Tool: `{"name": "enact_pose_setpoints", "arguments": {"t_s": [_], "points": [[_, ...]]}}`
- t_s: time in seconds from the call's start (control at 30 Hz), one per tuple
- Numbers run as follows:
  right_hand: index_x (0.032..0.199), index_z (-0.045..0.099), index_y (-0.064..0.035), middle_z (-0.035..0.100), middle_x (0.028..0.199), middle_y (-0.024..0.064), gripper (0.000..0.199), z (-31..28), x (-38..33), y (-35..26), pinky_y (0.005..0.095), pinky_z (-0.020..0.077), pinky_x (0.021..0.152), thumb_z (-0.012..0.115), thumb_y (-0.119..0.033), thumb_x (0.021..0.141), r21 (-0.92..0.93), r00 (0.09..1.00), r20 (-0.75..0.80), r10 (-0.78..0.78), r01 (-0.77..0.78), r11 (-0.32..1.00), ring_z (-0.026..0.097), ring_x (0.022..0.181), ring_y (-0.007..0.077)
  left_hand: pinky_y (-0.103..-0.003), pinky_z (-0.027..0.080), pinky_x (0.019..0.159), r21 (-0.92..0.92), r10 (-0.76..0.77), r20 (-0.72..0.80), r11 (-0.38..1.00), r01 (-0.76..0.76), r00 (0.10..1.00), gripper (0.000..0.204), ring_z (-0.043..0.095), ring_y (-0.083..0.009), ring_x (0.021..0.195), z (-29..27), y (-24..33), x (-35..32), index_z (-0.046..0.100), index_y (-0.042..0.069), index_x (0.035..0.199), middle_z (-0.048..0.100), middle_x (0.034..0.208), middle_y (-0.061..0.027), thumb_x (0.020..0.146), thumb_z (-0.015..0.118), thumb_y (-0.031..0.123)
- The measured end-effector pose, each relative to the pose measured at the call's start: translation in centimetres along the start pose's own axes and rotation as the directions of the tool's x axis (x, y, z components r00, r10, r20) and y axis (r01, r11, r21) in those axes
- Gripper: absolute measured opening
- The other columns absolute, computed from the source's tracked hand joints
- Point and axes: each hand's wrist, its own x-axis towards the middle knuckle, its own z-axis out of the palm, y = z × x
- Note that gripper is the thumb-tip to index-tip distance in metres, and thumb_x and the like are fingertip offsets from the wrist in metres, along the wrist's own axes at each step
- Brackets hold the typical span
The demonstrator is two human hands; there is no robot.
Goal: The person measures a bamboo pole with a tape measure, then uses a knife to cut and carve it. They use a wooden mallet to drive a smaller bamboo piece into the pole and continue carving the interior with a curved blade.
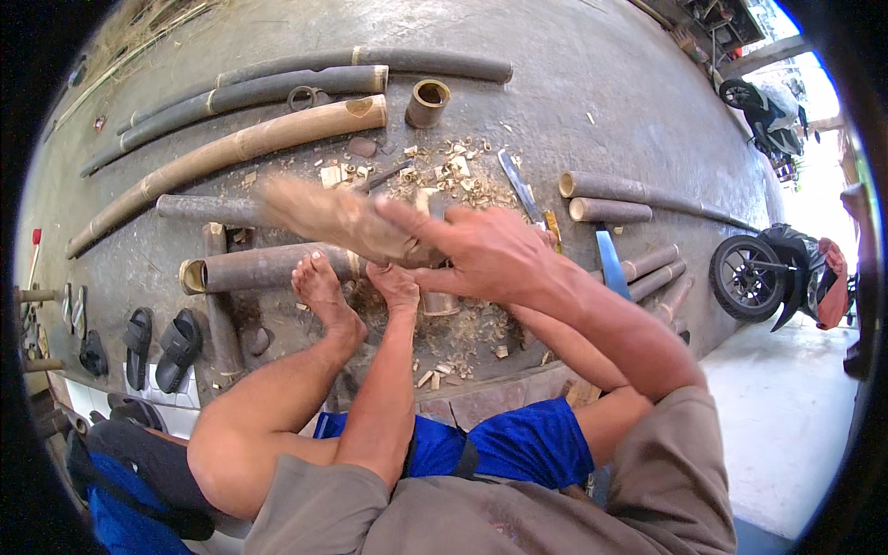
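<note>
A thick, rough piece of brown wood (338, 217), smeared by motion at its far end, is gripped by my right hand (504, 250). It hangs over a dark bamboo pole (268, 269) lying crosswise before me. My left hand (394, 283) is closed at the pole, just below the wood; whatever it holds is hidden. My bare left foot (319, 285) presses on the pole beside that hand. The pole's cut right end (441, 303) shows beneath my right hand. Its left end lies across a shorter bamboo piece (222, 319).
Bamboo poles (240, 143) lie at the far left, near an upright bamboo cup (427, 104). Pale chips (458, 171) litter the floor around a long blade (518, 180). A blue blade (610, 262) and bamboo lengths (610, 211) lie right, before a motorbike (749, 277). Sandals (178, 351) sit left.
</note>
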Motion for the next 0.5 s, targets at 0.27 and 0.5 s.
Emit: {"name": "enact_pose_setpoints", "arguments": {"t_s": [0.27,0.5], "points": [[0.155,0.041,-0.0230,0.060,0.067,0.0195,0.077,0.5,2.2,-0.2,0.0485,0.0479,0.053,0.069,-0.050,0.088,0.006,0.993,-0.022,-0.118,0.118,0.993,0.064,0.056,0.0379,-0.033,0.054,0.081,0.073,-0.019,0.005,0.997,0.019,1.000,0.028,0.065,-0.0170,0.090,-1.4,-1.1,0.8,0.062,-0.001,0.114,0.067,0.104,-0.0061,0.094,0.064,0.018],[0.155,0.040,-0.0243,0.060,0.059,0.0188,0.076,1.6,3.4,-0.8,0.0494,0.0484,0.049,0.067,-0.051,0.089,0.004,0.978,-0.036,-0.204,0.204,0.979,0.064,0.054,0.0394,-0.034,0.053,0.078,0.143,0.009,0.018,0.990,-0.011,1.000,0.022,0.062,-0.0168,0.084,-1.6,-1.4,1.1,0.061,0.000,0.107,0.065,0.097,-0.0049,0.096,0.064,0.019]]}}
